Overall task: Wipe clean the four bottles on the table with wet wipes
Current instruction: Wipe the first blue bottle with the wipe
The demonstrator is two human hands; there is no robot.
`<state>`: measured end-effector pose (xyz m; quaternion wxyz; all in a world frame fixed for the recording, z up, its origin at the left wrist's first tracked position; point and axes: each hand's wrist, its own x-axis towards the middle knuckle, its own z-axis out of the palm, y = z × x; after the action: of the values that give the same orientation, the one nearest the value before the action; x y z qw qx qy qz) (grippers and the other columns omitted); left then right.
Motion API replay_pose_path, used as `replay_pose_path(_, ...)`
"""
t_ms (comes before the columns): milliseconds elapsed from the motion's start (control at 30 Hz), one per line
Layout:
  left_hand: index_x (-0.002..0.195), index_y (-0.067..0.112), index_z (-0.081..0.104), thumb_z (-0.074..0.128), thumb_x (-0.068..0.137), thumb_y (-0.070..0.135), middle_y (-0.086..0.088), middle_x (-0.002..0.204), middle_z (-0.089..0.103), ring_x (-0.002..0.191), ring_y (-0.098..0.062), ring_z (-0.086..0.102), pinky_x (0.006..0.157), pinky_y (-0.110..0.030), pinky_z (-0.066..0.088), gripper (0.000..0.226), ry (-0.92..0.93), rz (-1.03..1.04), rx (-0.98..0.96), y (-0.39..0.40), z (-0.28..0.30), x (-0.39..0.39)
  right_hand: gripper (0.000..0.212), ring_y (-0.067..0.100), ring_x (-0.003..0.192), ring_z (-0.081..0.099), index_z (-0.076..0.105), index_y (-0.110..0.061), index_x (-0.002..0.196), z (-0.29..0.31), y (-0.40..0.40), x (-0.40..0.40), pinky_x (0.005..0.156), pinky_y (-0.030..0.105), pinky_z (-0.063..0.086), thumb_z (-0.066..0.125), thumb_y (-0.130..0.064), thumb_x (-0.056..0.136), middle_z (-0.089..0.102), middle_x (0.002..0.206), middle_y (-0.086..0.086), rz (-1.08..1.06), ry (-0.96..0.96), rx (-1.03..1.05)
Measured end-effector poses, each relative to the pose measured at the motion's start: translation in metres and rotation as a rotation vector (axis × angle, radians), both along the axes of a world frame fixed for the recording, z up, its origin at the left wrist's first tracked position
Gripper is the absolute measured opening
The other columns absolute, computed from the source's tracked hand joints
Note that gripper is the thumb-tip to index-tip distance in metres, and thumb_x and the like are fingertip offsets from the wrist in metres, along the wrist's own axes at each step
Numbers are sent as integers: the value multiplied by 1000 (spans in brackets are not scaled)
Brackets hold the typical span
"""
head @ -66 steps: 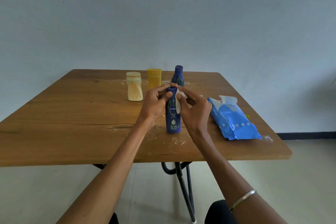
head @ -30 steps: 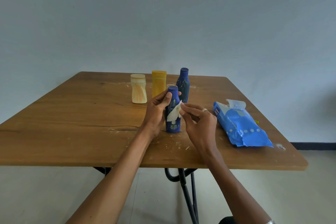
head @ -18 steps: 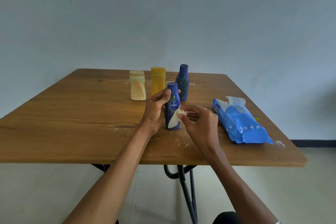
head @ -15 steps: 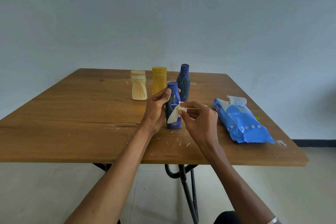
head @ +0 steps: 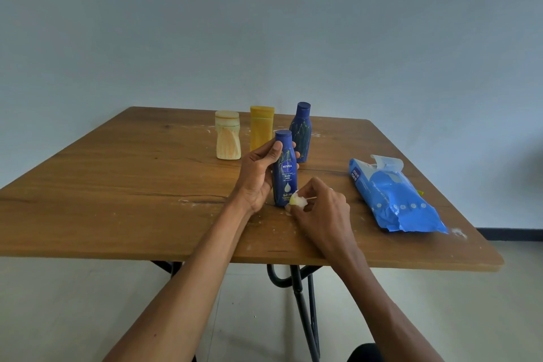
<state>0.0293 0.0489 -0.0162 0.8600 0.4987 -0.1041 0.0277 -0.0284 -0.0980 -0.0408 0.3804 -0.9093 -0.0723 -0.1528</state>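
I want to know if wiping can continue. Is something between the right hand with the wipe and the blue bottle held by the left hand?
Nothing visible does. The right hand pinches the wet wipe right against the lower part of the blue Nivea bottle, which the left hand grips upright on the table.

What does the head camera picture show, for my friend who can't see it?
A person's left hand holds a blue bottle upright on a wooden table while the right hand rubs a wet wipe against its base. Three more bottles stand behind, a blue wipes pack to the right.
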Motion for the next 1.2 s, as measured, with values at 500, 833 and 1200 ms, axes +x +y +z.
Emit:
replay_pose_path(500, 129, -5, 59, 61, 92, 22, -16, 109, 68, 95, -26, 65, 81, -39, 56, 47, 2, -70, -66, 3, -3, 0, 22, -2, 82, 66, 75, -23, 111, 45, 20, 25, 66, 10, 51, 68, -19, 91, 74, 101, -8, -75, -378, 299)
replay_pose_path(833, 132, 2, 60, 60, 93, 23, -22, 130, 62, 113, -33, 60, 102, -50, 46, 45, -15, -74, -38, 3, -6, 5, 34, 7, 94, 68, 69, -16, 119, 47, 28, 28, 76, 15, 56, 74, -14, 86, 69, 114, 1, -68, -502, 416)
replay_pose_path(1200, 129, 0, 62, 63, 90, 21, -19, 129, 63, 115, -33, 60, 104, -51, 44, 44, -27, -104, -68, 2, -2, 1, 16, 9, 94, 66, 76, -12, 100, 39, 28, 20, 73, 3, 46, 76, -16, 85, 73, 103, 1, -124, -586, 319)
